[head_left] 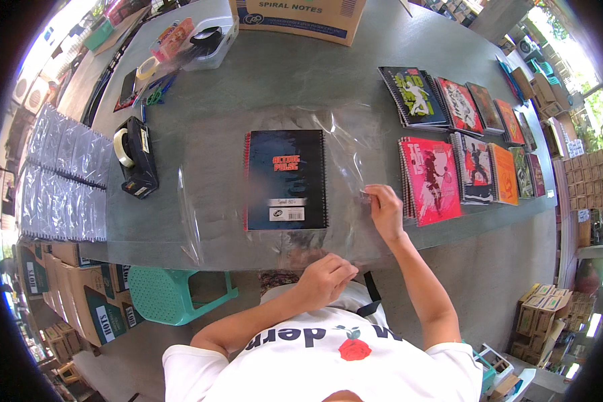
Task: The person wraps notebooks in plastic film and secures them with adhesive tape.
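A dark blue spiral notebook (285,161) with a red title and a white label lies flat in front of me, spiral along its right edge and a reddish strip on its left. Under and around it spreads a clear plastic film (214,208), creased and shiny, its near side reaching the table's edge. My right hand (386,213) pinches the film's right side between thumb and fingertips. Lower down, my left hand (326,279) is closed at the film's near edge, its fingertips pressed together there. What lies inside that pinch is mostly hidden.
To the right lie stacked spiral notebooks, including a pink one (431,179) and a black one (415,97). A tape dispenser (137,157), scissors (155,98) and plastic-covered stacks (63,177) are at left. Farther back are a clear tub (214,53) and a carton (301,20). A green stool (157,295) stands below.
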The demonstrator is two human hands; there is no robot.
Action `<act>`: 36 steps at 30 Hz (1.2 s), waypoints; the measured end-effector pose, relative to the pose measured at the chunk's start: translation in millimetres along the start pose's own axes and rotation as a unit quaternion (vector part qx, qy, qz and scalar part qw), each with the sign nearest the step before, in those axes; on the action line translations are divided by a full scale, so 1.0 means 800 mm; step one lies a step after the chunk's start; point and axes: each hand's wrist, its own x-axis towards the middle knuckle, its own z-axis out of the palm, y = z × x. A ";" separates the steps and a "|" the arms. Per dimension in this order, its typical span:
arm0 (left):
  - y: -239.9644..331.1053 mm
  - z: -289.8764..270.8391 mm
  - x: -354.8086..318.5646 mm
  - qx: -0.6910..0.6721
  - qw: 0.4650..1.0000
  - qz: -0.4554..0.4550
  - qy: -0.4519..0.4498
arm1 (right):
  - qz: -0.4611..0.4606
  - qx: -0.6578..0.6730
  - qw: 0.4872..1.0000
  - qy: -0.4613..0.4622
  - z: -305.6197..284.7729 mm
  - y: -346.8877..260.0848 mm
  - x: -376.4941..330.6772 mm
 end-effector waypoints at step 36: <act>-0.175 -0.195 0.091 0.295 0.932 -0.147 0.151 | 0.122 -0.013 0.913 -0.389 -0.003 -0.159 0.139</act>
